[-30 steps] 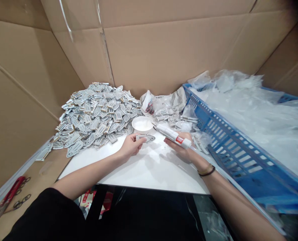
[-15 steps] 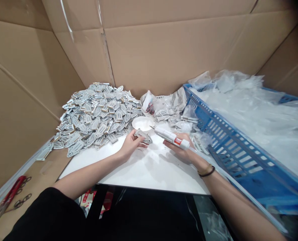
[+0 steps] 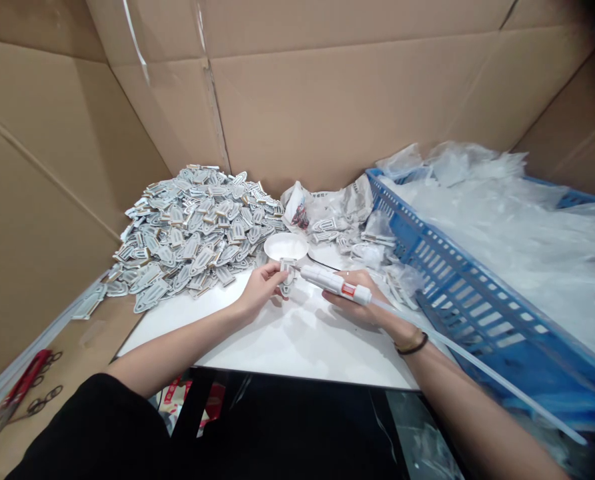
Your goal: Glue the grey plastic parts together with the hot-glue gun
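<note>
My left hand [image 3: 260, 291] pinches a small grey flat tag-shaped piece [image 3: 287, 275], holding it upright just above the white board [image 3: 287, 340]. My right hand [image 3: 360, 300] is wrapped round a white glue gun [image 3: 331, 283] with a red mark, a clear glue stick [image 3: 477, 365] trailing out behind it. The gun's tip points left and touches or nearly touches the piece. A shallow white dish [image 3: 286, 246] sits just beyond both hands.
A large heap of the same grey pieces [image 3: 192, 230] lies at the back left. Crumpled plastic bags [image 3: 335, 213] with more pieces sit behind the dish. A blue crate [image 3: 457, 293] full of clear bags stands at right. Cardboard walls surround everything. Red-handled scissors [image 3: 20, 387] lie at far left.
The left hand has turned the grey piece from lying flat to upright. The right hand has moved the glue gun left, bringing its tip to the piece.
</note>
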`<state>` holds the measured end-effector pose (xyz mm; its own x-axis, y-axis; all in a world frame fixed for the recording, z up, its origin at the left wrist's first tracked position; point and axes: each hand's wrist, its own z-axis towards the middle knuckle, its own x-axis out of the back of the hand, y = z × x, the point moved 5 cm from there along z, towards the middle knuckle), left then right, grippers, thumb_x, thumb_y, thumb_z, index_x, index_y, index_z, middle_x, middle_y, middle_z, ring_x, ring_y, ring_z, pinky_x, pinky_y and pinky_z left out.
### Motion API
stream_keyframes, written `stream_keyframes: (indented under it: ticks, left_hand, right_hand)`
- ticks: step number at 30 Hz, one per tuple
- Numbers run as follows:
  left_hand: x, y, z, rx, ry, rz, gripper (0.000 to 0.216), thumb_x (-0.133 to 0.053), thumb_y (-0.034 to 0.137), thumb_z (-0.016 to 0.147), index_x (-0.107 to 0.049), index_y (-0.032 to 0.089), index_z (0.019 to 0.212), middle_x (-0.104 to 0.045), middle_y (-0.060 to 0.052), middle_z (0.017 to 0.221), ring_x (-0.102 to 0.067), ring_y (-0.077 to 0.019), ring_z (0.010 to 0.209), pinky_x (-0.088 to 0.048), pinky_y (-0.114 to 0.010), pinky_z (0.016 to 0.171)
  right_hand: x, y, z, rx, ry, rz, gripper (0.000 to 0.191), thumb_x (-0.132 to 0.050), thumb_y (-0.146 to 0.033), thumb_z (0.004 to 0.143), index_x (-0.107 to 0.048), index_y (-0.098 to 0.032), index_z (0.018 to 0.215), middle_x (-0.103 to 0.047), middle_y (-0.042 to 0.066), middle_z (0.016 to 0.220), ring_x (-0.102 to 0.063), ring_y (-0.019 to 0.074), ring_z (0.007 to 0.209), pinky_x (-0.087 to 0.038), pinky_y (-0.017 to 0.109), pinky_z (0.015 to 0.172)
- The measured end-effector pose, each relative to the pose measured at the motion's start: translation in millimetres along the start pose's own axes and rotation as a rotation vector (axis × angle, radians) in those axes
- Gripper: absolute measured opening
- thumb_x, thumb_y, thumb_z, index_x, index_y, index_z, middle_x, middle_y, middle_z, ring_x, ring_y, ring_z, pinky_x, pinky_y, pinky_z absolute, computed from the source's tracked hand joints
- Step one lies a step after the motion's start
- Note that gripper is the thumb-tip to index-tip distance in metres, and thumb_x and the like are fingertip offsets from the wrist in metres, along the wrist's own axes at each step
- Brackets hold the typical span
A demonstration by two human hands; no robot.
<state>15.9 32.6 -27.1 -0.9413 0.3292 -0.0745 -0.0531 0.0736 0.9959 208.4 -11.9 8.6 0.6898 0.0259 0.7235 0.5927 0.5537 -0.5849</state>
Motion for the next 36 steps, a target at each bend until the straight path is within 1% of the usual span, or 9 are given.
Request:
stream_keyframes:
  ticks: [7, 10, 17, 20, 24, 29, 32, 36]
  left_hand:
    - [-1.5, 2.9, -2.3, -0.032, -0.015, 0.022, 0.02, -0.065, 0.033, 0.079, -0.063, 0.015, 0.085, -0.06, -0.002, 0.07, -0.057, -0.0117, 0.051, -0.043, -0.02, 0.04]
    - [-2.1, 2.8, -2.4, -0.041, -0.032, 0.017, 0.021, -0.065, 0.034, 0.08, -0.063, 0.014, 0.087, -0.061, -0.002, 0.07, -0.058, -0.0125, 0.053, -0.045, -0.021, 0.044]
    - [-3.1, 4.5, -2.5, -0.075, -0.038, 0.011, 0.02, -0.066, 0.032, 0.08, -0.065, 0.014, 0.087, -0.063, -0.004, 0.075, -0.058, -0.0124, 0.059, -0.05, -0.023, 0.052]
    - [-3.2, 5.2, -2.9, -0.083, -0.034, 0.013, 0.018, -0.065, 0.031, 0.081, -0.065, 0.014, 0.085, -0.064, -0.003, 0.076, -0.057, -0.0119, 0.06, -0.05, -0.022, 0.053]
    - [-2.9, 3.4, -2.4, -0.06, -0.026, -0.024, 0.016, -0.065, 0.029, 0.081, -0.065, 0.013, 0.085, -0.062, -0.003, 0.075, -0.057, -0.0116, 0.06, -0.05, -0.023, 0.054]
    - [-3.4, -0.9, -0.6, 0.019, -0.002, -0.152, 0.019, -0.069, 0.03, 0.077, -0.065, 0.013, 0.083, -0.06, -0.003, 0.075, -0.056, -0.0115, 0.062, -0.052, -0.023, 0.056]
    - [-3.9, -0.4, 0.4, 0.029, 0.001, -0.212, 0.022, -0.073, 0.032, 0.073, -0.065, 0.013, 0.079, -0.058, -0.003, 0.074, -0.055, -0.0111, 0.063, -0.053, -0.023, 0.056]
    - [-4.2, 0.4, 0.1, 0.04, -0.002, -0.231, 0.024, -0.074, 0.034, 0.071, -0.063, 0.013, 0.078, -0.057, -0.002, 0.073, -0.054, -0.0109, 0.063, -0.054, -0.024, 0.058]
  right_hand:
    - [0.1, 2.1, -0.2, -0.021, 0.013, -0.042, 0.035, -0.053, -0.035, 0.087, -0.039, -0.023, 0.058, -0.046, -0.001, 0.057, -0.041, 0.013, 0.05, -0.03, 0.031, 0.052]
    - [0.8, 3.6, -0.9, -0.041, 0.015, -0.067, 0.035, -0.053, -0.036, 0.087, -0.039, -0.023, 0.058, -0.045, -0.001, 0.056, -0.041, 0.0135, 0.049, -0.029, 0.032, 0.052]
    - [0.4, 2.0, -1.2, -0.008, -0.007, -0.108, 0.036, -0.05, -0.035, 0.089, -0.037, -0.023, 0.057, -0.044, 0.0, 0.056, -0.038, 0.0138, 0.049, -0.027, 0.033, 0.053]
    - [0.1, 1.7, -1.4, -0.011, -0.011, -0.112, 0.035, -0.05, -0.035, 0.089, -0.038, -0.023, 0.058, -0.043, -0.001, 0.056, -0.038, 0.0136, 0.049, -0.026, 0.032, 0.053]
    - [-0.1, 1.6, -2.0, -0.008, 0.001, -0.098, 0.036, -0.051, -0.035, 0.089, -0.037, -0.023, 0.058, -0.043, -0.001, 0.056, -0.038, 0.0131, 0.049, -0.027, 0.031, 0.052]
    - [1.3, 4.0, -2.5, -0.031, 0.043, -0.097, 0.033, -0.053, -0.038, 0.088, -0.041, -0.023, 0.06, -0.046, -0.001, 0.057, -0.042, 0.0135, 0.051, -0.03, 0.03, 0.053]
    - [1.2, 3.8, -2.4, -0.016, 0.052, -0.101, 0.034, -0.052, -0.038, 0.089, -0.041, -0.023, 0.06, -0.046, -0.001, 0.057, -0.042, 0.013, 0.051, -0.031, 0.03, 0.055]
    - [1.2, 3.3, -2.3, 0.004, 0.068, -0.102, 0.035, -0.052, -0.036, 0.089, -0.039, -0.023, 0.06, -0.046, -0.001, 0.057, -0.041, 0.0135, 0.051, -0.03, 0.031, 0.055]
